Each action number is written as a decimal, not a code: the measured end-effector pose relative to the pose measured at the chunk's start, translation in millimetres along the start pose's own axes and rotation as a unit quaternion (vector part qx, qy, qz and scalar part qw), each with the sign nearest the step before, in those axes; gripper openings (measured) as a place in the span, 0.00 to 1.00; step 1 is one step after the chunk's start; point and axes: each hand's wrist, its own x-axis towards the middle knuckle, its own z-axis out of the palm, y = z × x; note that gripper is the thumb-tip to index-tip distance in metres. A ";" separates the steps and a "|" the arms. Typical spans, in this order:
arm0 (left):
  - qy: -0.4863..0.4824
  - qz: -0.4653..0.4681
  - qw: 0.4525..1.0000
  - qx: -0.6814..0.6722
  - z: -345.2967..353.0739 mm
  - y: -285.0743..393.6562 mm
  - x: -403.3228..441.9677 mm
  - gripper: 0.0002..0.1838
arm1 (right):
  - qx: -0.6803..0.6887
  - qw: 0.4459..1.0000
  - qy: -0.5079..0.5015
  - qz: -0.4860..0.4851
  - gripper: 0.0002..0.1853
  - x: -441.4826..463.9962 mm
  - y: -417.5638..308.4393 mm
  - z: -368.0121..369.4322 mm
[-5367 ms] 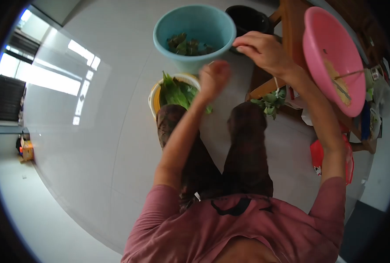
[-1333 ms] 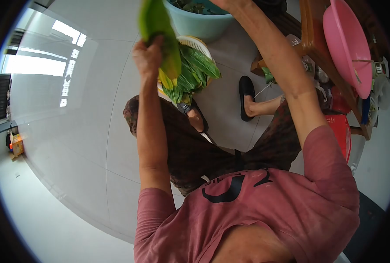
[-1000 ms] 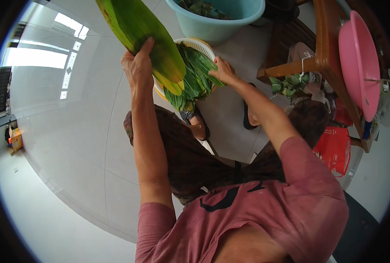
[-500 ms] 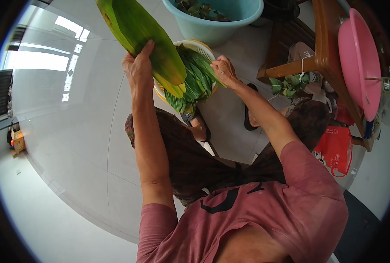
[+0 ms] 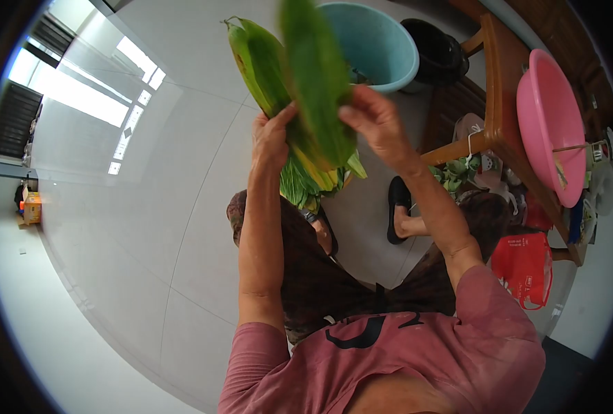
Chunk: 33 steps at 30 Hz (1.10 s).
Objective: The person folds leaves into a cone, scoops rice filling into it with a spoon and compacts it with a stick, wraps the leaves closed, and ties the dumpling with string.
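Note:
Long green leaves (image 5: 257, 63) stand up from my left hand (image 5: 272, 138), whose thumb presses over them. Another broad green leaf (image 5: 313, 76), slightly blurred, is pinched at its right edge by my right hand (image 5: 380, 124), and it overlaps the first leaves. Below both hands a pile of darker green leaves (image 5: 298, 185) lies near my foot, and the basket under it is mostly hidden. Behind my right hand stands the light blue bucket (image 5: 382, 52), with only a little of its contents showing.
A black bucket (image 5: 436, 52) stands beside the blue one. At right, a wooden chair (image 5: 503, 103) stands by a tilted pink basin (image 5: 548, 131). Bundled green leaf parcels (image 5: 453, 176) hang by white string, and a red bag (image 5: 524, 269) lies on the floor.
My right hand has lifted a leaf from the basket pile and brought it up beside the leaves in my left hand. The view has shifted, so the buckets appear lower and further right.

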 end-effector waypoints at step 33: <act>-0.182 -0.020 0.965 0.189 55.8 -7.3 -21.8 0.10 | -0.055 0.958 -0.211 0.186 0.18 67.1 -53.8 -66.2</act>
